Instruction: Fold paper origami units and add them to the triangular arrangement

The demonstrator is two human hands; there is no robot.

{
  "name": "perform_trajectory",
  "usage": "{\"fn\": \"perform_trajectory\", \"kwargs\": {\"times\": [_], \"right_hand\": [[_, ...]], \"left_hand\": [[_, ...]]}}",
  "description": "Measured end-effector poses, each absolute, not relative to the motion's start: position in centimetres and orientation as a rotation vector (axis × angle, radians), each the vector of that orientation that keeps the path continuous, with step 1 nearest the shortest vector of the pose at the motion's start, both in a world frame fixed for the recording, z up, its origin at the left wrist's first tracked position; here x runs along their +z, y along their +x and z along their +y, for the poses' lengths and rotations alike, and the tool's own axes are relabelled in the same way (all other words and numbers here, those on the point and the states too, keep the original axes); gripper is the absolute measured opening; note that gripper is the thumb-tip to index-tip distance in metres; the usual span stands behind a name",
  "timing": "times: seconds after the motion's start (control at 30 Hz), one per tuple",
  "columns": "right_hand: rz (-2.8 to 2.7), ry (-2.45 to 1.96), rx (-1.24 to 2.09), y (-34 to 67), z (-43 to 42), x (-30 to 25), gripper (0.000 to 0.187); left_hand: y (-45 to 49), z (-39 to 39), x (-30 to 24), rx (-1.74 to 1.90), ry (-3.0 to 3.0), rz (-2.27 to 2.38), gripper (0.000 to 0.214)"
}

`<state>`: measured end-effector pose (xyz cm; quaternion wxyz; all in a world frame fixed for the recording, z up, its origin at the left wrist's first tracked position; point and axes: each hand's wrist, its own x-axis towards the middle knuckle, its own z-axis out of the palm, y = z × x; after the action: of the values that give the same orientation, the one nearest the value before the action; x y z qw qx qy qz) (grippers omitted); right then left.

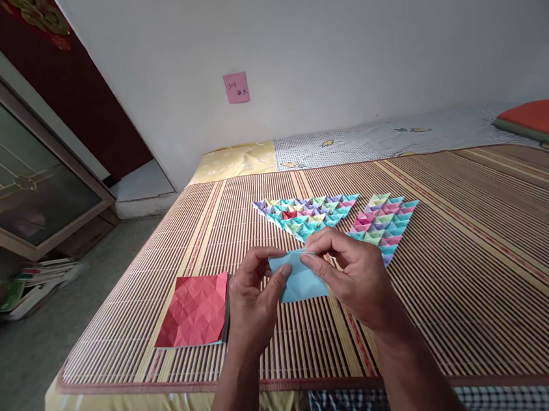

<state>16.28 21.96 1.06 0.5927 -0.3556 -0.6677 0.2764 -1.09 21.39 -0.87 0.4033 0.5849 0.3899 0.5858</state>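
A light blue sheet of paper [303,286] is held up in front of me, its upper edge between both hands. My left hand [260,289] pinches its upper left part with thumb and fingers. At the top right, my right hand [352,266] pinches the same edge, the fingertips close to the other hand's thumb. Left of my hands lies a creased red square sheet [192,311] on top of other sheets and a dark edge. Beyond my hands are two arrays of small folded paper pieces in many colours, a triangular one [312,211] and a slanted one [387,223], partly hidden by my right hand.
A striped bamboo mat [482,275] covers the bed, over yellow and checked cloth. A folded orange and green blanket [540,119] lies at the far right. A pink note [236,88] is stuck on the wall. Books [42,282] lie on the floor by the glass door [15,167].
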Motion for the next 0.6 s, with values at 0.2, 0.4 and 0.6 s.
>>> {"fn": "perform_trajectory", "kwargs": {"times": [0.2,0.4,0.6], "right_hand": [[-1.565,-0.804,0.620,16.22,21.95,1.11,0.013],[-1.546,-0.806,0.603,16.27,21.98,1.16,0.013],[-1.526,-0.795,0.647,16.21,21.80,1.05,0.012]], "left_hand": [[-1.20,21.37,-0.72,1.474,1.502,0.949,0.007],[-1.44,21.67,-0.60,1.488,1.486,0.922,0.006],[-1.59,21.31,0.12,1.575,1.619,0.929,0.012]]}}
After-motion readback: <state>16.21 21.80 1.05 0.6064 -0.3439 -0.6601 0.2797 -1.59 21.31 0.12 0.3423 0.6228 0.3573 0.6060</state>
